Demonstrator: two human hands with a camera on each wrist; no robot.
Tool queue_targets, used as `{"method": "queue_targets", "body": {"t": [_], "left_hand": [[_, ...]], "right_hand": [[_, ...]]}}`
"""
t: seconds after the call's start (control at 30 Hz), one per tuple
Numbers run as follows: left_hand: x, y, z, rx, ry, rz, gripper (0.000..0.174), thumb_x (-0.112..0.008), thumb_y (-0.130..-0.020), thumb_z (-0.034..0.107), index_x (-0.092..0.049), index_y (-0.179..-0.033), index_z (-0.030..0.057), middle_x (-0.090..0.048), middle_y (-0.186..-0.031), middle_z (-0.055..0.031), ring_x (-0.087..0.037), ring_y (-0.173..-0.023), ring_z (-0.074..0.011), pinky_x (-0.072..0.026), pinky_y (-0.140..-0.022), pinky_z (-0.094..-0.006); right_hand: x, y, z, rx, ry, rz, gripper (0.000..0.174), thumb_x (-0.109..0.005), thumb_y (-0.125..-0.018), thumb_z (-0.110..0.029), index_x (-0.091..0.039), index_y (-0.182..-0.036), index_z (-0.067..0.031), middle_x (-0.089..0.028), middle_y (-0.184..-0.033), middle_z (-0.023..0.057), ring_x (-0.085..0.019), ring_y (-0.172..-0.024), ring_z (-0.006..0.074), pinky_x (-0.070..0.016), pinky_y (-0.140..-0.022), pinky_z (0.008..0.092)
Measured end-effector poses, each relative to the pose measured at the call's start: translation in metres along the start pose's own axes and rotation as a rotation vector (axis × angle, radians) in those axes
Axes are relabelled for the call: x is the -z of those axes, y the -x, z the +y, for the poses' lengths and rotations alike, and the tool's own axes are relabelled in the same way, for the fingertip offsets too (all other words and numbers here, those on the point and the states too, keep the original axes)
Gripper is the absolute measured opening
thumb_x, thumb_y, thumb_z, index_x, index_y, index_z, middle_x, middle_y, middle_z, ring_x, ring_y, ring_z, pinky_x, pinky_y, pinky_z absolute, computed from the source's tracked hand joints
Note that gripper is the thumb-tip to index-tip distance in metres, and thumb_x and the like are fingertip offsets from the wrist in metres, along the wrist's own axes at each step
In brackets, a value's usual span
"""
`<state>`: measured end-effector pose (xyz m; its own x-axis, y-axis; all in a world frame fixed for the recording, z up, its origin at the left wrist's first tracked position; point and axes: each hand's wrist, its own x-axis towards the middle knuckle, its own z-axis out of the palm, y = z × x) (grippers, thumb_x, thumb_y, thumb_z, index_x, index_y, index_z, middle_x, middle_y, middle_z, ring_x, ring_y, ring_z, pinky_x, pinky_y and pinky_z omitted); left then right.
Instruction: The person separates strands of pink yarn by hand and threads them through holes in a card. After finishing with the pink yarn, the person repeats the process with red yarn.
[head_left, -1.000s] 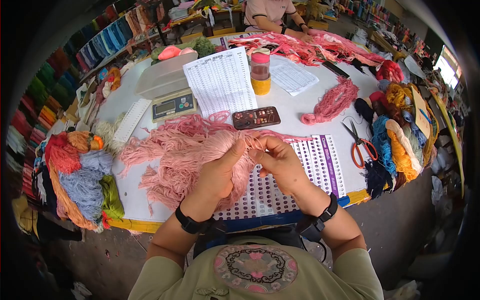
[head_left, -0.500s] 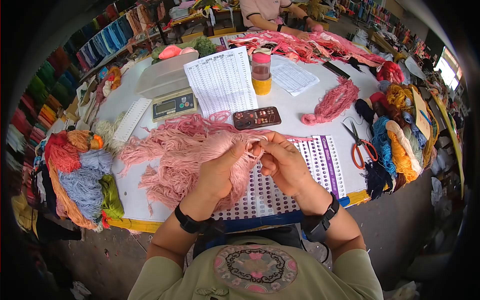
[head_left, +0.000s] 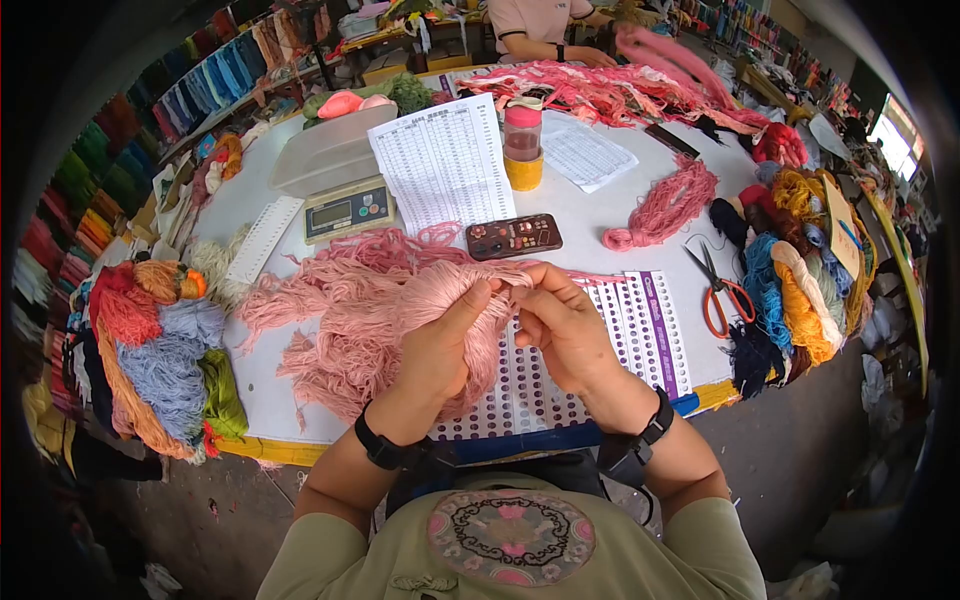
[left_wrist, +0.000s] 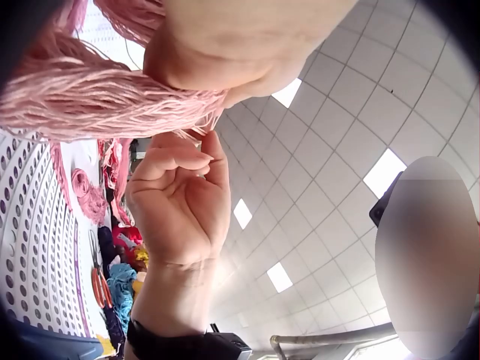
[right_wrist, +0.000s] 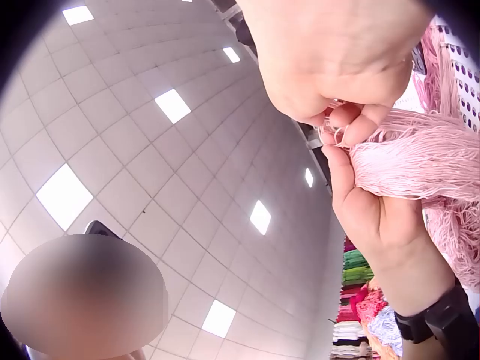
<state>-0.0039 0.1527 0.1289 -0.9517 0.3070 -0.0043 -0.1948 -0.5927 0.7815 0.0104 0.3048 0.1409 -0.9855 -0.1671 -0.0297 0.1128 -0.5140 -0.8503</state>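
Note:
A thick bundle of pale pink yarn (head_left: 430, 305) lies across the left hand (head_left: 440, 345), which grips it close to its looped end. The right hand (head_left: 565, 330) pinches a few strands at that end between thumb and fingertips, as the right wrist view shows with the thin threads (right_wrist: 334, 135) there. Both hands' fingertips nearly meet. More loose pink yarn (head_left: 335, 340) spreads on the table under and left of the bundle. Below the hands lies a white card with rows of holes (head_left: 530, 390) and a purple strip (head_left: 655, 325).
Beyond the yarn are a phone (head_left: 513, 236), a digital scale (head_left: 347, 212), a printed sheet (head_left: 440, 165) and a pink-lidded bottle (head_left: 522, 140). Orange-handled scissors (head_left: 722, 290) and a darker pink skein (head_left: 665, 205) lie right. Coloured yarn heaps (head_left: 180, 350) flank the table. Another person (head_left: 535, 30) works opposite.
The right hand's fingers have shifted slightly at the bundle's looped end, fewer strands showing spread between the hands. Across the table, the other person has lifted a pink skein to the right.

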Motion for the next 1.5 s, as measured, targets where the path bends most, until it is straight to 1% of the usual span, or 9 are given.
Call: {"method": "queue_targets", "body": {"t": [0.6,0.97,1.1,1.17,1.23,1.3,1.33,1.4,1.5], "left_hand": [[-0.005,0.001,0.002,0.019,0.010,-0.006,0.030,-0.056,-0.095,0.019,-0.059,-0.115,-0.0035,-0.061,-0.113,-0.0100,-0.057,-0.105,-0.0162,-0.0441,-0.092,-0.0280],[0.000,-0.009,0.022,-0.047,0.107,0.017,0.036,-0.046,-0.097,0.023,-0.054,-0.117,-0.0061,-0.058,-0.121,-0.0168,-0.054,-0.116,-0.0239,-0.0402,-0.101,-0.0387],[0.019,-0.009,0.036,0.161,-0.094,-0.084,0.041,-0.050,-0.096,0.030,-0.053,-0.122,-0.0025,-0.061,-0.118,-0.0145,-0.057,-0.112,-0.0229,-0.0475,-0.085,-0.0337],[0.026,-0.001,0.044,0.310,-0.186,-0.206,0.039,-0.051,-0.095,0.030,-0.055,-0.120,-0.0003,-0.063,-0.115,-0.0137,-0.060,-0.107,-0.0218,-0.0481,-0.081,-0.0323],[0.034,0.008,0.052,0.463,-0.272,-0.333,0.037,-0.053,-0.094,0.030,-0.056,-0.118,0.0018,-0.064,-0.112,-0.0129,-0.063,-0.102,-0.0208,-0.0487,-0.077,-0.0309],[0.046,0.015,0.059,-0.051,-0.543,-0.673,0.034,-0.055,-0.093,0.029,-0.057,-0.117,0.0048,-0.066,-0.105,-0.0129,-0.065,-0.090,-0.0191,-0.0496,-0.067,-0.0277],[0.055,0.016,0.065,-0.043,-0.534,-0.677,0.034,-0.055,-0.093,0.029,-0.057,-0.117,0.0048,-0.066,-0.105,-0.0129,-0.065,-0.090,-0.0191,-0.0496,-0.067,-0.0277],[0.080,0.016,0.083,0.142,0.406,-0.271,0.024,-0.057,-0.093,0.024,-0.056,-0.105,0.0033,-0.055,-0.074,-0.0006,-0.049,-0.060,-0.0059,-0.0414,-0.052,-0.0194],[0.140,0.002,0.129,0.052,0.418,0.027,0.016,-0.049,-0.097,0.015,-0.055,-0.100,0.0006,-0.048,-0.069,0.0027,-0.042,-0.054,-0.0048,-0.0380,-0.048,-0.0191]], "right_hand": [[-0.003,0.001,0.003,0.013,0.087,-0.025,0.008,-0.061,-0.092,-0.020,-0.062,-0.094,-0.0117,-0.058,-0.083,-0.0079,-0.049,-0.069,-0.0008,-0.0418,-0.054,0.0150],[0.004,0.011,-0.009,-0.133,0.085,-0.182,0.016,-0.057,-0.095,-0.023,-0.059,-0.097,-0.0074,-0.056,-0.081,-0.0036,-0.045,-0.058,0.0011,-0.0446,-0.051,0.0181],[0.018,0.008,-0.028,-0.213,0.258,-0.264,0.016,-0.054,-0.096,-0.021,-0.059,-0.098,-0.0054,-0.056,-0.083,-0.0024,-0.049,-0.061,0.0019,-0.0449,-0.051,0.0178],[0.027,0.007,-0.035,0.016,0.562,-0.203,0.017,-0.051,-0.098,-0.020,-0.059,-0.098,-0.0051,-0.058,-0.085,-0.0007,-0.054,-0.069,0.0053,-0.0478,-0.057,0.0204],[0.046,0.000,-0.041,0.605,0.984,0.123,0.019,-0.049,-0.099,-0.022,-0.058,-0.097,-0.0057,-0.060,-0.089,0.0016,-0.057,-0.078,0.0093,-0.0516,-0.069,0.0259],[0.067,-0.013,-0.057,0.660,0.411,0.362,0.019,-0.046,-0.099,-0.023,-0.055,-0.096,-0.0061,-0.061,-0.091,0.0044,-0.059,-0.080,0.0143,-0.0521,-0.085,0.0339],[0.079,-0.008,-0.069,0.507,0.123,0.362,0.018,-0.044,-0.100,-0.023,-0.053,-0.097,-0.0067,-0.062,-0.092,0.0052,-0.060,-0.082,0.0159,-0.0511,-0.089,0.0367],[0.136,0.005,-0.079,0.350,-0.241,0.290,0.014,-0.041,-0.100,-0.018,-0.050,-0.098,-0.0082,-0.059,-0.084,0.0034,-0.060,-0.078,0.0176,-0.0493,-0.096,0.0436],[0.179,0.034,-0.091,0.303,-0.275,0.206,0.009,-0.043,-0.098,-0.013,-0.049,-0.092,-0.0113,-0.037,-0.066,-0.0032,-0.042,-0.059,0.0084,-0.0487,-0.063,0.0267]]}}
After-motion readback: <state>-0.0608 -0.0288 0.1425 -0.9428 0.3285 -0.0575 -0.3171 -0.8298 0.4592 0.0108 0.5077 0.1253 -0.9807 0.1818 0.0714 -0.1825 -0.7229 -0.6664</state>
